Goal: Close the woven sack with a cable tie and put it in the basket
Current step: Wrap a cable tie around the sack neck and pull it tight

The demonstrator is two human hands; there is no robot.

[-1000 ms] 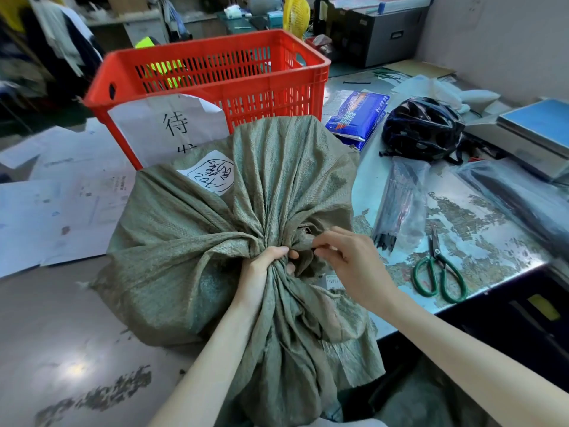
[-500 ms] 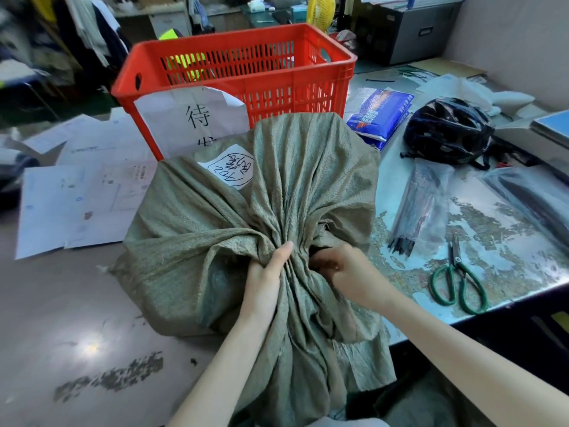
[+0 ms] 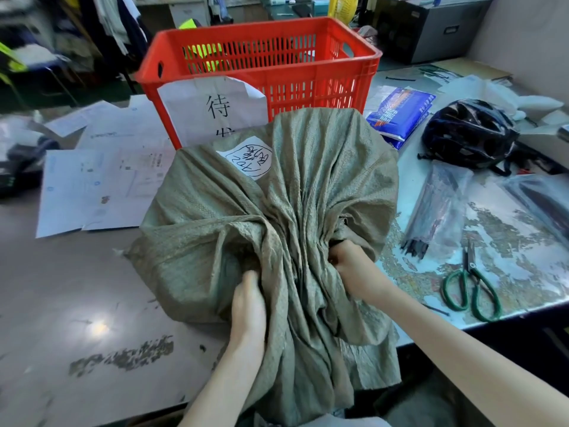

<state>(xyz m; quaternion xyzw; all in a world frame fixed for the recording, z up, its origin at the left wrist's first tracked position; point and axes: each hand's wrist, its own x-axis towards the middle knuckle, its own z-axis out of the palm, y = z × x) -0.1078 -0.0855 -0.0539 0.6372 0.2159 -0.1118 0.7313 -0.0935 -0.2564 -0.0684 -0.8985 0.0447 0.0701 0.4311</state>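
Hands gripped the gathered neck of the sack [image 3: 277, 211]: my left hand [image 3: 248, 306] was clenched on folds at its near left, my right hand [image 3: 349, 266] was bunched into cloth at its right. Sack lay on the table [image 3: 77, 303], its far side against the red basket [image 3: 261, 60]. Cable ties [image 3: 431, 217] and scissors [image 3: 471, 288] lay to its right.

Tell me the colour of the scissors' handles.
Green; the scissors lie on the table to the right of the woven sack, clearest in the head view.
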